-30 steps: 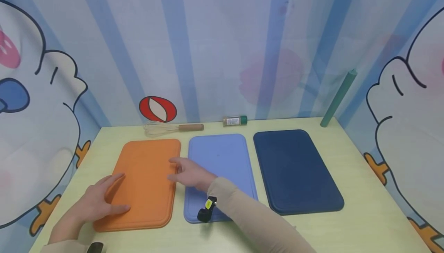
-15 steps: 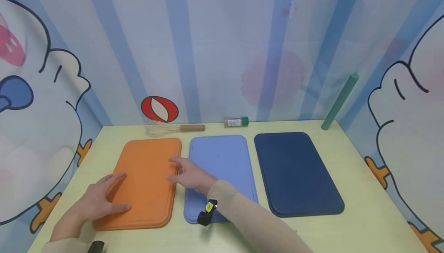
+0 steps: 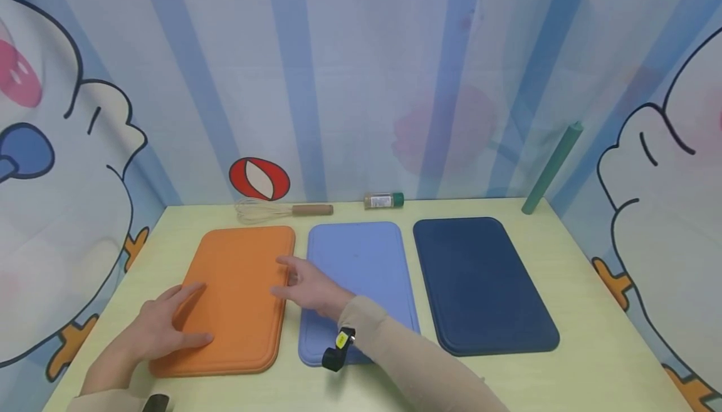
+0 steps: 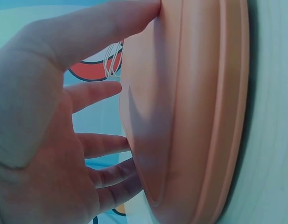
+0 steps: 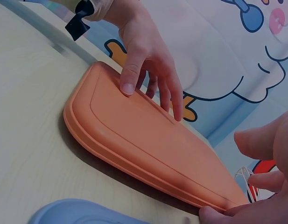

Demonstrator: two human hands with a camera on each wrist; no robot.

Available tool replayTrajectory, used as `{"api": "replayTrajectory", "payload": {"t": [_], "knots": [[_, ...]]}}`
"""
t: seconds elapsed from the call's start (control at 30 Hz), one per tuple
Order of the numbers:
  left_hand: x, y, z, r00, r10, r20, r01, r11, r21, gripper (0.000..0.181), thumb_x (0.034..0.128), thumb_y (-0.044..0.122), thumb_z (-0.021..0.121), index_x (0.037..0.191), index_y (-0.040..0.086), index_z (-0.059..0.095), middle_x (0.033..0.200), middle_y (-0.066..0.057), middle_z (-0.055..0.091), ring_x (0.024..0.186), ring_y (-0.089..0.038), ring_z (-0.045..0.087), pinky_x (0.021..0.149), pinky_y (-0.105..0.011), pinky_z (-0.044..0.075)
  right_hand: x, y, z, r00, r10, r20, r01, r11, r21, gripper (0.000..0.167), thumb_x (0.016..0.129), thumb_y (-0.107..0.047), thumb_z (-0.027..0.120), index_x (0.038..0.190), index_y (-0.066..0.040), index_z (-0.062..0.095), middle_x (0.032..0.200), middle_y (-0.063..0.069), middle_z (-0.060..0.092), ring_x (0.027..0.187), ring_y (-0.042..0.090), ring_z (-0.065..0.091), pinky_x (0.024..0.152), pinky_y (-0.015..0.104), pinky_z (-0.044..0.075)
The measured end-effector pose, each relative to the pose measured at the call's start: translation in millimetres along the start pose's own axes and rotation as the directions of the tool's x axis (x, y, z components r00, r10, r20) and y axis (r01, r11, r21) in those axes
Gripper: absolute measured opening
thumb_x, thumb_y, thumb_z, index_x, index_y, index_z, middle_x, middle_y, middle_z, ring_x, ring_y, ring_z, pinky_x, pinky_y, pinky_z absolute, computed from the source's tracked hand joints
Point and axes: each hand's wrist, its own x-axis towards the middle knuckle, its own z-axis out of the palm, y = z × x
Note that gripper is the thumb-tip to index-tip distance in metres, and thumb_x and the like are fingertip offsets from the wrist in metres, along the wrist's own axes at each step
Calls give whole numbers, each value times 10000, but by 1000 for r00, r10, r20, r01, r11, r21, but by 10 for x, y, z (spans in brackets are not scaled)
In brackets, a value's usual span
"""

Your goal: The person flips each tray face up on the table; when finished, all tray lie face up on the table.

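Note:
An orange cutting board (image 3: 237, 274) with rounded corners lies flat at the left of the table. My left hand (image 3: 155, 327) spreads over its left side, thumb and fingertips touching it. In the left wrist view, the thumb (image 4: 111, 23) meets the board's face while other fingers reach along its far edge. At the board's right edge is my right hand (image 3: 313, 286), index finger and thumb extended and touching or almost touching that edge. The right wrist view shows a right-hand fingertip (image 5: 211, 215) against the board's side. Neither hand grips it.
A light blue board (image 3: 366, 255) lies under the right wrist, with a navy board (image 3: 482, 280) to its right. Along the back are a whisk (image 3: 307, 209), a green-capped spice jar (image 3: 383, 200) and a green candle-like stick (image 3: 553, 167) leaning on the printed backdrop.
The view has shifted slightly. Both hands and the boards keep practically the same places.

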Motion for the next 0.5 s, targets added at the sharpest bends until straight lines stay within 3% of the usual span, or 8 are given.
{"api": "replayTrajectory", "payload": {"t": [0.3,0.5], "knots": [[-15,17,-10,1000,-2,-5,2,1000,-13,1073,808,616,836,1587,37,378,1543,-452,292,1265,-701,352,945,-833,371,27,5,0,997,10,-72,0,992,129,643,1021,-138,698,1606,-137,433,1636,72,439,1478,314,461,1157,493,447],[-6,-8,-17,1000,20,-11,-20,1000,-1,1035,836,585,826,1586,28,381,1530,-455,321,1286,-714,354,951,-835,359,38,21,-12,996,2,-84,11,989,151,603,1042,-144,664,1601,-125,439,1623,63,451,1443,296,502,1148,489,458]]}}
